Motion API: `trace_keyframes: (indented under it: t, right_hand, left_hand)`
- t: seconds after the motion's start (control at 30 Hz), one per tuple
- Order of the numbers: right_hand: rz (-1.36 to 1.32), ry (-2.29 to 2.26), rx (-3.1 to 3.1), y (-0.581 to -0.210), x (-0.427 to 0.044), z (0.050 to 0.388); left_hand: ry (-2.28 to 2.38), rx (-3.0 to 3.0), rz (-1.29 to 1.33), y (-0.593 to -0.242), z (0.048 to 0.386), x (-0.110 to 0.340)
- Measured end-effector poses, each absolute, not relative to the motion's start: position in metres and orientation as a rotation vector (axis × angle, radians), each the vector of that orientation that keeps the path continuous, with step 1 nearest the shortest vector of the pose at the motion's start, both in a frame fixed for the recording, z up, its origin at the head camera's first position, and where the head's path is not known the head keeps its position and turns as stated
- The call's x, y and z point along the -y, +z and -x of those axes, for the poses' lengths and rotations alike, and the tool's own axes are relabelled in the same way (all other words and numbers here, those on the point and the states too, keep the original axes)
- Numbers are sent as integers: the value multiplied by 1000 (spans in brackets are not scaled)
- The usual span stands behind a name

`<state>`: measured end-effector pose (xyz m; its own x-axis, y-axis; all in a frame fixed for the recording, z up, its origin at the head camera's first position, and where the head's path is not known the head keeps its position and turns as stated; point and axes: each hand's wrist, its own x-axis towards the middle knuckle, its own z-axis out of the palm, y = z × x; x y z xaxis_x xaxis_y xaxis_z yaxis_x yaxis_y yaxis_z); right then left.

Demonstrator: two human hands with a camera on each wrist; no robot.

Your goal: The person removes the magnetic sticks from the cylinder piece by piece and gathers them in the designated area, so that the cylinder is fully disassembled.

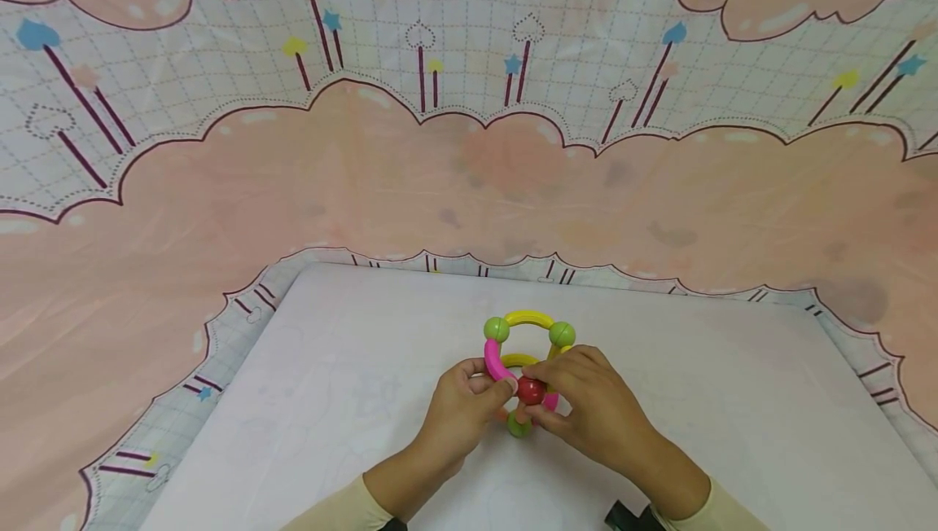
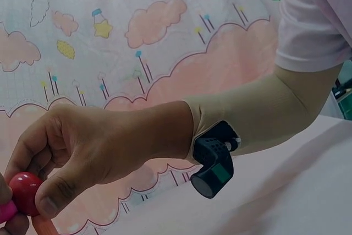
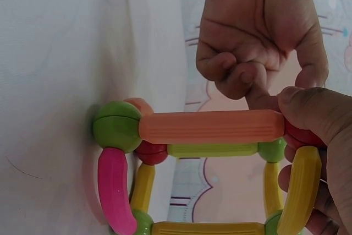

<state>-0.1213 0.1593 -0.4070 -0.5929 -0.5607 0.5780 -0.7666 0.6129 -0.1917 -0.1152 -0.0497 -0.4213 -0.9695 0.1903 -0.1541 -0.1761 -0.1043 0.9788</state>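
Observation:
A frame of coloured rods and balls stands on the white surface, a green ball (image 3: pixel 116 126) at its base in the right wrist view. My left hand (image 1: pixel 458 413) grips its near upper corner, thumb against the red ball (image 2: pixel 26 193). My right hand (image 1: pixel 604 409) holds the same red ball (image 1: pixel 531 390) from the other side, thumb and fingers around it. An orange rod (image 3: pixel 212 126) runs from that ball down to the green one. Pink rods (image 1: pixel 495 362) and yellow rods (image 1: pixel 529 318) form curved sides. My fingers hide part of the joint.
The white tabletop (image 1: pixel 352 335) extends around the frame. Behind it hangs a cloth (image 1: pixel 454 197) printed with peach clouds and small stars. Dark wrist cameras (image 2: pixel 212 160) are strapped over both beige sleeves (image 2: pixel 253 108).

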Motion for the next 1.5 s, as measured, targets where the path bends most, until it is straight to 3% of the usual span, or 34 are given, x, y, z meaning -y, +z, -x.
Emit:
trace_keyframes:
  t: [1.5]
  right_hand:
    - [-997, 588, 2449, -408, -158, 119]
  left_hand:
    - [1784, -2506, -168, -450, 134, 75]
